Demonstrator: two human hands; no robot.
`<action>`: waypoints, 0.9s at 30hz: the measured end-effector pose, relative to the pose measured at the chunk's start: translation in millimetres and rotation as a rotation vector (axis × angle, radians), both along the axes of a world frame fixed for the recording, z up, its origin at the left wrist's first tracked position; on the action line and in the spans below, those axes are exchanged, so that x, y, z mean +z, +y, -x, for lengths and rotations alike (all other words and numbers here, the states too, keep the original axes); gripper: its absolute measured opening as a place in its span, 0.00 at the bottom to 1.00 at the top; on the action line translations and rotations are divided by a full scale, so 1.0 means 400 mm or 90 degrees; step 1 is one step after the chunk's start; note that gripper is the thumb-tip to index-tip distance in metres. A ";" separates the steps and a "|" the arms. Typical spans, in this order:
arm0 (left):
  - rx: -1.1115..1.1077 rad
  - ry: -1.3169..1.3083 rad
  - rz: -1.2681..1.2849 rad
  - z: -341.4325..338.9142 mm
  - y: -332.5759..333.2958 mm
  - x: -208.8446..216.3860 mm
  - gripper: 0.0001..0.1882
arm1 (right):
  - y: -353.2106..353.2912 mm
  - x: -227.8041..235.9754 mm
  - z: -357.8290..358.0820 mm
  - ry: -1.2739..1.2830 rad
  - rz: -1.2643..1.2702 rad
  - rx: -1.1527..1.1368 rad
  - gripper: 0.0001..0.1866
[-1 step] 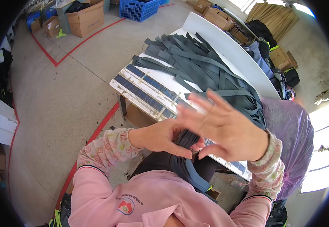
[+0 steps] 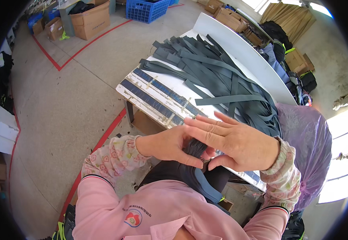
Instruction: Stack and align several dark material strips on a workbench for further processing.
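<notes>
My left hand (image 2: 168,145) is closed around a bundle of dark grey fabric strips (image 2: 196,149). The strips stand in a packed stack in the grip, and their lower part hangs in a curve over my lap. My right hand (image 2: 242,145) is open, palm down, fingers stretched to the left. Its fingertips lie over the top of the left hand and hide the upper end of the bundle. Beyond both hands, a large loose pile of similar grey strips (image 2: 218,72) covers the white table (image 2: 178,98); one strip lies across the pile's near side.
Dark blue bands taped to the tabletop run along its near edge. A curved white panel (image 2: 242,44) borders the far side. At the right stands a purple plastic bag (image 2: 306,148). A blue crate (image 2: 146,10) and a cardboard box (image 2: 90,21) are farther off on the floor.
My right hand, blurred and slightly higher a moment before, has come down onto the left hand's fingers. The left hand keeps its hold on the strips.
</notes>
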State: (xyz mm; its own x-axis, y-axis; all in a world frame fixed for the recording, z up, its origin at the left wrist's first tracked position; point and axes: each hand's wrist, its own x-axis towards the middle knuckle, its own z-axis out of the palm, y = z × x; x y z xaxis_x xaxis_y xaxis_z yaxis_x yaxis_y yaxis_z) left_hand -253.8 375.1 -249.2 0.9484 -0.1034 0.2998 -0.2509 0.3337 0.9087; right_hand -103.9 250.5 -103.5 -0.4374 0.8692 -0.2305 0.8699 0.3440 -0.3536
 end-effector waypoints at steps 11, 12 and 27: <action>-0.018 0.055 0.001 -0.004 0.004 0.008 0.21 | 0.020 0.044 -0.003 -0.065 -0.078 0.042 0.44; -0.019 0.057 0.001 -0.003 0.002 0.008 0.21 | 0.021 0.044 0.001 -0.001 -0.092 0.012 0.43; 0.005 -0.010 -0.037 -0.014 0.012 0.002 0.23 | 0.029 -0.038 -0.018 -0.008 -0.122 0.040 0.28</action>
